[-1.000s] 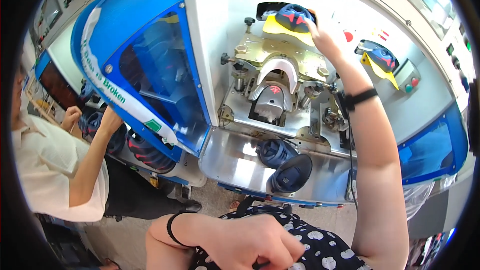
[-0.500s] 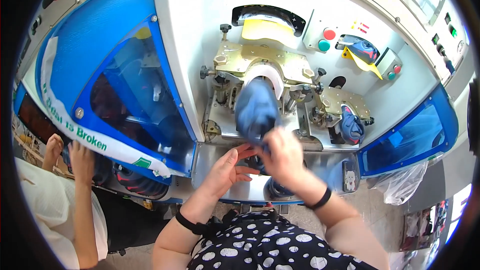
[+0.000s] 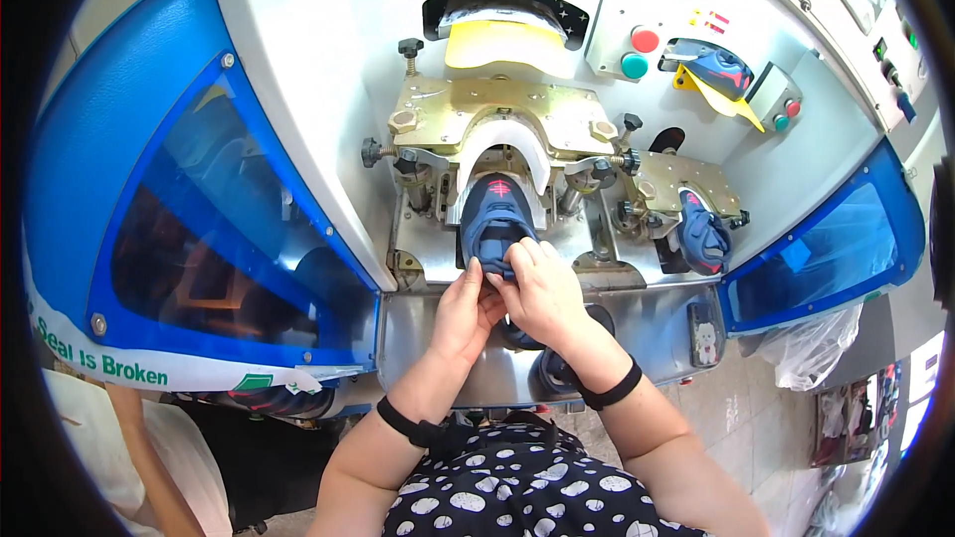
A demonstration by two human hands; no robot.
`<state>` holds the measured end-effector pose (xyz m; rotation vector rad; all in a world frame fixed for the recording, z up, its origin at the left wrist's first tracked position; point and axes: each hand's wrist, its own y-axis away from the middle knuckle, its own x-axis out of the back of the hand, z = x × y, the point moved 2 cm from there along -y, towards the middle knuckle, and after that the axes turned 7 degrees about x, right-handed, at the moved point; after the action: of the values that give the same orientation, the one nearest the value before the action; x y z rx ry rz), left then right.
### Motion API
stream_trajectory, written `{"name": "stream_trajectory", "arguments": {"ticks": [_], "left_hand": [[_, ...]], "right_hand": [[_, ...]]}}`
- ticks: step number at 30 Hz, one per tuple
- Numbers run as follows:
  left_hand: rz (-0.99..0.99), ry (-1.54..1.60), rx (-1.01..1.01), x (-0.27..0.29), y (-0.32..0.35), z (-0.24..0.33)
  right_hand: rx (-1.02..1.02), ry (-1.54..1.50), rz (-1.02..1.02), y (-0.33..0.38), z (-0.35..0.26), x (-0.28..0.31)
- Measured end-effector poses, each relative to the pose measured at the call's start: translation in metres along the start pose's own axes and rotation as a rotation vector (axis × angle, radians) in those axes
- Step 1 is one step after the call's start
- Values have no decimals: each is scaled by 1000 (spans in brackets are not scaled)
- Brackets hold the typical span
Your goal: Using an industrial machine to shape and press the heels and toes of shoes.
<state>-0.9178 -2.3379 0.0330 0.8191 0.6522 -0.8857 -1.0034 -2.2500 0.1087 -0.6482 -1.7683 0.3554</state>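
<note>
A blue shoe upper (image 3: 494,217) with a dark toe and a red mark points away from me, its toe close to the curved white pad (image 3: 504,144) of the machine's clamp. My left hand (image 3: 466,310) pinches the heel edge from the left. My right hand (image 3: 542,288) is closed on the heel collar from the right, fingers at the opening. What lies under the upper is hidden. On the right-hand station, another blue shoe upper (image 3: 704,235) sits below a smaller metal plate.
Dark rounded shoe parts (image 3: 559,374) lie on the metal ledge (image 3: 423,333) below my hands. Blue windowed doors flank the machine, the left one (image 3: 214,229) large. Red and green buttons (image 3: 635,66) are on the back wall. A phone-like case (image 3: 703,335) lies right. At lower left is another person's arm (image 3: 149,457).
The upper has come down from its raised, blurred position to lie toe-forward in front of the clamp. Both hands have come together at its heel. The view has shifted, too.
</note>
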Motion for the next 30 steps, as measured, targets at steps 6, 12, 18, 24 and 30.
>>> {"name": "stream_trajectory", "arguments": {"ticks": [6,12,18,24,30], "left_hand": [[9,-26,26,-2,-2,8],[28,-26,67,-3,0,13],[62,-28,74,-9,-3,19],[57,-57,53,-3,3,15],[247,43,67,2,-1,-3]], "right_hand": [[-4,-18,11,-6,3,1],[-23,-13,6,-6,1,-2],[-27,-31,25,-13,0,5],[4,31,70,-15,-10,20],[51,112,-54,-31,-1,-4]]}}
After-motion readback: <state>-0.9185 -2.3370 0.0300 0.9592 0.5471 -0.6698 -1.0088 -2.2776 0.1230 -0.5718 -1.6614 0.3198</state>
